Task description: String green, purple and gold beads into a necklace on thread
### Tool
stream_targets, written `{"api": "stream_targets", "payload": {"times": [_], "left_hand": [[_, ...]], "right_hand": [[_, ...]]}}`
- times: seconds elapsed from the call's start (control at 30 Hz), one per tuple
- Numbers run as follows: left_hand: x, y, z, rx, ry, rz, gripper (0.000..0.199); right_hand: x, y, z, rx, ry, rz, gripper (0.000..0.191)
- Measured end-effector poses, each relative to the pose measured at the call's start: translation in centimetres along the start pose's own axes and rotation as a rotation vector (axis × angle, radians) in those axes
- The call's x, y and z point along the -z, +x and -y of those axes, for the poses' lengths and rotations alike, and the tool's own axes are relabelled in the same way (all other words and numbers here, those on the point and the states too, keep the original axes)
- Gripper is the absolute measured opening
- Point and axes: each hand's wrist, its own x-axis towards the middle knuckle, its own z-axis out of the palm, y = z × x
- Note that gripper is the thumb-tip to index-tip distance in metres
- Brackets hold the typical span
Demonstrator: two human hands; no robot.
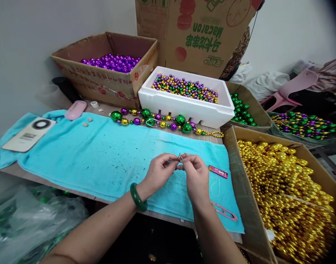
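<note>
Got a long purple-green-gold bead strand (186, 128) sandwiched between a rectangular white foam box (181, 104) (behind) and wide turquoise cloth towel (102, 154) (front).

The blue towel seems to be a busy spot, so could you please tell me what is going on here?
A person's left hand and right hand meet over the towel, fingertips pinching a thin piece too small to identify. Pink snips lie near the right forearm. Beyond the towel, a beaded string lies before a white box of mixed beads.
</note>
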Motion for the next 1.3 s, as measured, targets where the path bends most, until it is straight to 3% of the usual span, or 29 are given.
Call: {"api": "stream_targets", "payload": {"times": [0.53,0.87,1.3], "left_hand": [[-0.1,-0.3,0.4,-0.078,-0.003,0.009,0.016],[-0.4,-0.2,-0.9,0.078,-0.126,0.018,0.017],[-0.5,-0.4,-0.2,-0.021,-0.056,0.017,0.015]], "right_hand": [[-0.1,0.1,0.3,-0.015,-0.012,-0.028,0.013],[0.1,-0.1,0.7,-0.006,-0.025,-0.03,0.014],[0.2,0.0,0.6,-0.028,-0.02,-0.03,0.014]]}}
